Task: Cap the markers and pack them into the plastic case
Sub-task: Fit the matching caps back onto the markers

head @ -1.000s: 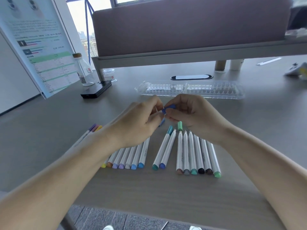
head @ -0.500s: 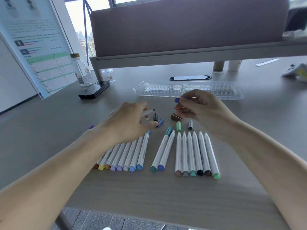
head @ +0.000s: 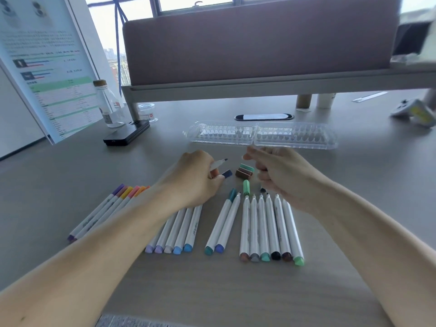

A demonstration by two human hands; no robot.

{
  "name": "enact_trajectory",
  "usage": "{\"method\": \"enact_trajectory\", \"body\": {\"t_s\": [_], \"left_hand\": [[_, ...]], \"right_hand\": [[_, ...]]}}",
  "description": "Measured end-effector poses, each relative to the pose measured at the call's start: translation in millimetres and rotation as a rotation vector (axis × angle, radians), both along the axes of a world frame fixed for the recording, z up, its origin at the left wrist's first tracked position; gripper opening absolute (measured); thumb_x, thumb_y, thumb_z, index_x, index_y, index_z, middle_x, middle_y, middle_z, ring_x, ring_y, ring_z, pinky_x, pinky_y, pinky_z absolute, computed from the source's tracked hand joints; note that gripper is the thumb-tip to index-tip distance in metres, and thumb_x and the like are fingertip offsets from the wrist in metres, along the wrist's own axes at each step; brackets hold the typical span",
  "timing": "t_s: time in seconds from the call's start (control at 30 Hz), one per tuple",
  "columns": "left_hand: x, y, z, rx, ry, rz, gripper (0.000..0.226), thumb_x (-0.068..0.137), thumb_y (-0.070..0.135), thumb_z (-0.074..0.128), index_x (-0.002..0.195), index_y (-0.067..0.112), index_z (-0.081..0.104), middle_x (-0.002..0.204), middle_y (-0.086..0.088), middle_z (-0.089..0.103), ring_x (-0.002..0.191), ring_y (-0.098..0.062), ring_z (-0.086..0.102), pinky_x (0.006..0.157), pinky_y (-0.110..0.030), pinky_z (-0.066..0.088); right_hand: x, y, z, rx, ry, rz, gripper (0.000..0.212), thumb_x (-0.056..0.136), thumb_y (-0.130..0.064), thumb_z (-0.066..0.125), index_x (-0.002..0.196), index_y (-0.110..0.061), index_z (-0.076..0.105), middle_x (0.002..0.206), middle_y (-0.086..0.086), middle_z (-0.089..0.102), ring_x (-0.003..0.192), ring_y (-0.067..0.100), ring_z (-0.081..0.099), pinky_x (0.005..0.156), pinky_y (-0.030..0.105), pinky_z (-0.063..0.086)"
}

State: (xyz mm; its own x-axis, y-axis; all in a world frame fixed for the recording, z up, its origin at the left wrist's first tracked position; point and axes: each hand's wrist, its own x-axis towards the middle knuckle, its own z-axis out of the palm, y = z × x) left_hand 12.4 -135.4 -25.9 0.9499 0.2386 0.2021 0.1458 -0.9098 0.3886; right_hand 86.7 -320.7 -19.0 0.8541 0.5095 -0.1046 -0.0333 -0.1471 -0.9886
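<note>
My left hand [head: 195,180] grips a white uncapped marker [head: 218,164], dark tip pointing right. A dark blue cap [head: 227,173] lies at its fingertips. My right hand [head: 283,175] hovers with fingers curled; the blue cap it held is hidden inside them. Between my hands lie green and brown caps [head: 245,172], a green cap [head: 246,187] and a small black cap [head: 263,190]. Several uncapped markers [head: 269,227] lie in a row below my right hand, a pair [head: 224,223] beside them, and capped ones [head: 127,192] at the left. The clear plastic case [head: 259,135] lies open behind.
A black box [head: 127,134], a glass bottle [head: 109,107] and a small jar [head: 147,112] stand at the back left by a leaning poster [head: 47,74]. A padded divider [head: 259,43] runs along the back. Paper cups [head: 304,101] stand beneath it.
My hands, joined at a blue cap a second ago, have pulled apart. The left keeps the bare-tipped marker; the right drew away to the right with the cap.
</note>
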Motion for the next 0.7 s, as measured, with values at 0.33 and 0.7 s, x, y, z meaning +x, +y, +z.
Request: {"method": "enact_trajectory", "body": {"t_s": [0.33, 0.7], "left_hand": [[-3.3, -20.6, 2.9, -0.502, -0.314, -0.161, 0.026, 0.1, 0.033, 0.066, 0.082, 0.016, 0.071, 0.064, -0.005, 0.044, 0.061, -0.02, 0.04, 0.059, -0.034, 0.033], [-21.2, 5.7, 23.8, 0.096, -0.141, -0.233, 0.018, 0.105, 0.022, 0.052, 0.102, 0.014, 0.068, 0.079, -0.002, 0.065, 0.065, -0.008, 0.055, 0.062, -0.029, 0.04]], "right_hand": [[-11.5, -1.8, 1.1, 0.153, -0.227, 0.003, 0.018, 0.097, -0.019, 0.068, 0.102, -0.005, 0.078, 0.039, -0.017, 0.047, 0.034, -0.001, 0.043, 0.041, 0.006, 0.035], [2.8, -5.4, -5.2, -0.305, -0.92, -0.064, 0.007, 0.096, -0.027, 0.069, 0.098, -0.024, 0.075, 0.06, -0.016, 0.043, 0.054, -0.005, 0.049, 0.051, 0.012, 0.037]]}}
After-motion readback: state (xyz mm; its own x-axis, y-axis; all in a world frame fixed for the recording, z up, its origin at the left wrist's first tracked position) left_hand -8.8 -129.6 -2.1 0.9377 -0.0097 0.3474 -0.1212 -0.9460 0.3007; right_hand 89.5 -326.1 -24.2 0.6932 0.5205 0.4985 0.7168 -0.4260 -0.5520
